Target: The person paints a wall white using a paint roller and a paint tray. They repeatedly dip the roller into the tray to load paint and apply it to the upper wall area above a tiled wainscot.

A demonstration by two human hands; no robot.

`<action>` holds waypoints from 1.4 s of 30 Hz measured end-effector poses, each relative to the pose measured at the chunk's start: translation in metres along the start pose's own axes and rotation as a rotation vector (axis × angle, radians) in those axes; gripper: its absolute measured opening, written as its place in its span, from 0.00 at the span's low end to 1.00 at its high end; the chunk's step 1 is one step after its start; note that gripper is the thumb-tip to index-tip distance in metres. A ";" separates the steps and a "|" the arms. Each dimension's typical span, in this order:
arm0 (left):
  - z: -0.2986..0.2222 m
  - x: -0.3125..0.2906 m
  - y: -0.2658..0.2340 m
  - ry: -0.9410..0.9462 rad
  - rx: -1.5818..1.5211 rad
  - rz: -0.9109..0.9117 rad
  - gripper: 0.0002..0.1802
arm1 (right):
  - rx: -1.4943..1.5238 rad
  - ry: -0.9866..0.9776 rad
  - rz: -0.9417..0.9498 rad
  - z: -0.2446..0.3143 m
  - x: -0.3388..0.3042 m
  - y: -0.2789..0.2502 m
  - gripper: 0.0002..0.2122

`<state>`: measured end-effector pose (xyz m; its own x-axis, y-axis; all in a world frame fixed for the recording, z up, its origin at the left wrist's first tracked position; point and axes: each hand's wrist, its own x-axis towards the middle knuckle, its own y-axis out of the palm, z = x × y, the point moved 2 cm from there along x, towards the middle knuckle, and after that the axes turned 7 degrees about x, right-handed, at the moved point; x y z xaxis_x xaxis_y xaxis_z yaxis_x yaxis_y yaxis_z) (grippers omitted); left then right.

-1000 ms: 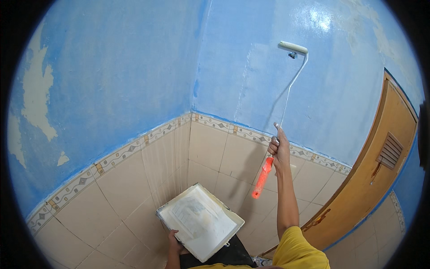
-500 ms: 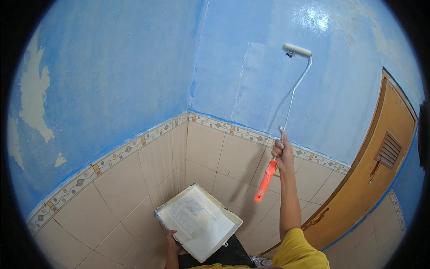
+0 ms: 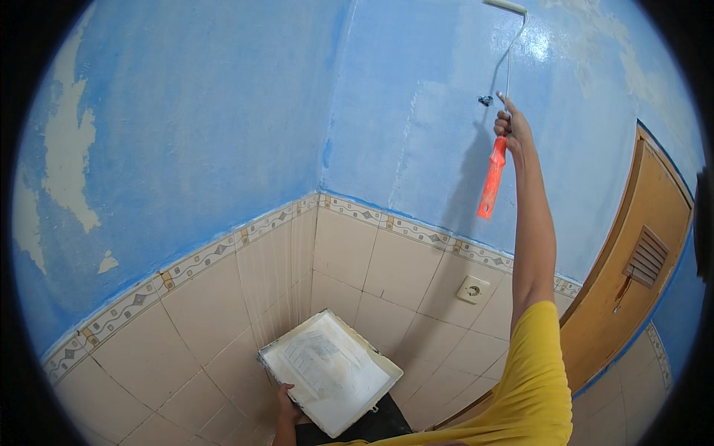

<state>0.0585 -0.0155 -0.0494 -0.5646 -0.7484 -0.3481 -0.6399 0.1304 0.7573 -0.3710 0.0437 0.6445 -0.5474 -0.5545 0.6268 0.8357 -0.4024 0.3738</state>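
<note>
Paint roller (image 3: 505, 6) sits high on the blue wall (image 3: 416, 111), its pale sleeve pressed against the wet, shiny patch near the top, just right of the room's corner. A thin metal rod runs down from it to an orange handle (image 3: 490, 178). The right hand (image 3: 512, 125) is wrapped tight around the top of that handle, arm stretched straight up in a yellow sleeve (image 3: 532, 372). Down low, the left hand (image 3: 288, 409) grips the near edge of a white paint tray (image 3: 327, 369), held tilted in front of the beige tiles (image 3: 216, 312). A patterned tile border (image 3: 401, 225) divides tiles from paint. A wall socket (image 3: 472, 289) sits below the border, and a wooden door (image 3: 632, 282) stands to the right.
</note>
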 end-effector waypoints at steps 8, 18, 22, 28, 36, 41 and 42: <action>0.005 0.010 -0.009 0.011 -0.024 0.019 0.37 | -0.038 -0.042 0.073 0.002 -0.012 0.047 0.14; -0.008 -0.013 0.015 -0.029 0.024 -0.069 0.34 | 0.086 0.059 0.087 -0.044 0.018 0.086 0.11; -0.006 -0.012 0.010 0.057 0.047 -0.103 0.34 | -0.003 0.039 0.004 -0.056 0.014 0.086 0.12; -0.019 -0.036 0.042 0.031 0.013 -0.092 0.33 | -0.054 0.029 0.009 -0.115 -0.037 0.045 0.13; -0.009 -0.015 0.016 -0.017 -0.010 -0.100 0.33 | -0.045 0.154 -0.129 -0.213 -0.180 0.009 0.16; -0.008 -0.014 0.016 -0.029 0.009 -0.086 0.34 | -0.013 0.216 -0.169 -0.237 -0.205 -0.008 0.16; -0.008 -0.013 0.013 -0.033 0.018 -0.089 0.35 | -0.032 0.183 -0.152 -0.236 -0.202 -0.005 0.16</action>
<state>0.0615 -0.0095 -0.0304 -0.5213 -0.7361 -0.4318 -0.6975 0.0760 0.7126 -0.2748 -0.0140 0.3548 -0.6685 -0.6071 0.4296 0.7426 -0.5128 0.4308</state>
